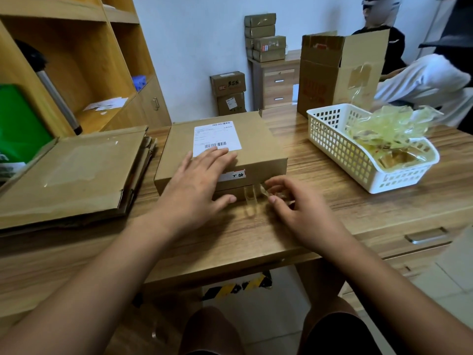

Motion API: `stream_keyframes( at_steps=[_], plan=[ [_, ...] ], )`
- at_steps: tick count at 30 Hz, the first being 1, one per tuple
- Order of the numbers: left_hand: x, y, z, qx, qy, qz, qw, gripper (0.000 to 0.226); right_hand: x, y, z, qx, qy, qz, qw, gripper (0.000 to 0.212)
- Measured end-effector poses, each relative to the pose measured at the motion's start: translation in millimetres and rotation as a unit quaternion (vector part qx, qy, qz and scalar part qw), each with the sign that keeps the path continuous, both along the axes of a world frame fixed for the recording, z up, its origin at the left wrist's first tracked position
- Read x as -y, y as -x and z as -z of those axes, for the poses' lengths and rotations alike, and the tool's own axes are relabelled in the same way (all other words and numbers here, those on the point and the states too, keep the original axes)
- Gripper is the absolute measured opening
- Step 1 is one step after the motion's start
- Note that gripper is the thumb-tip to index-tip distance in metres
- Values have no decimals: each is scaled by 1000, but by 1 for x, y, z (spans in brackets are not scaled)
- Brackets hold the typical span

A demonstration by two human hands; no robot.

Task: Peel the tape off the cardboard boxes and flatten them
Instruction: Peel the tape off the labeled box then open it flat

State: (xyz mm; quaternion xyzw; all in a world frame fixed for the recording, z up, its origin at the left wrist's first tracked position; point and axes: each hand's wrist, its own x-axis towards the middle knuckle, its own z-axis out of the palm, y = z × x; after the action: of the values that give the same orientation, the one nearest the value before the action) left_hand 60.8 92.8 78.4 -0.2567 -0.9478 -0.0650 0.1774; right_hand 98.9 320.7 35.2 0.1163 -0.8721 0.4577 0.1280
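Observation:
A flat brown cardboard box [258,147] with a white shipping label [217,135] lies on the wooden desk in front of me. My left hand [197,185] presses flat on its top, fingers straight, thumb down over the near side. My right hand [294,208] is at the box's near side, its fingertips pinching a strip of clear tape [266,192]. Another loose loop of clear tape [250,201] hangs from the same side down to the desk.
A stack of flattened cardboard [76,175] lies at the left. A white plastic basket [340,155] with crumpled peeled tape stands at the right. Behind it a tall open box [337,70] and a person in white. Shelves at the far left.

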Motion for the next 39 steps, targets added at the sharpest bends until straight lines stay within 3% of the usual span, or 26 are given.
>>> stream_keyframes(
  at_steps=[4,8,13,17,26,35,39],
  plan=[
    [-9,6,6,-32,-10,-7,999,79,18,4,-1,-12,-16,-27,999,43],
    [-10,9,12,-68,-19,-20,997,71,32,4,-2,-24,-62,-6,998,30],
    [-10,10,15,-84,-25,-28,996,70,43,2,0,-24,-115,27,993,45],
    [-10,10,17,-89,-29,-30,995,69,50,8,-4,-29,-153,60,986,31],
    [-2,13,19,-90,-45,-9,995,69,30,2,-10,-2,-153,100,983,8],
    [21,18,12,-42,-61,23,997,70,-53,-16,-13,0,-112,238,965,13],
    [35,22,7,-8,-80,37,996,72,-65,-21,-9,-33,-91,231,968,19]
  ],
)
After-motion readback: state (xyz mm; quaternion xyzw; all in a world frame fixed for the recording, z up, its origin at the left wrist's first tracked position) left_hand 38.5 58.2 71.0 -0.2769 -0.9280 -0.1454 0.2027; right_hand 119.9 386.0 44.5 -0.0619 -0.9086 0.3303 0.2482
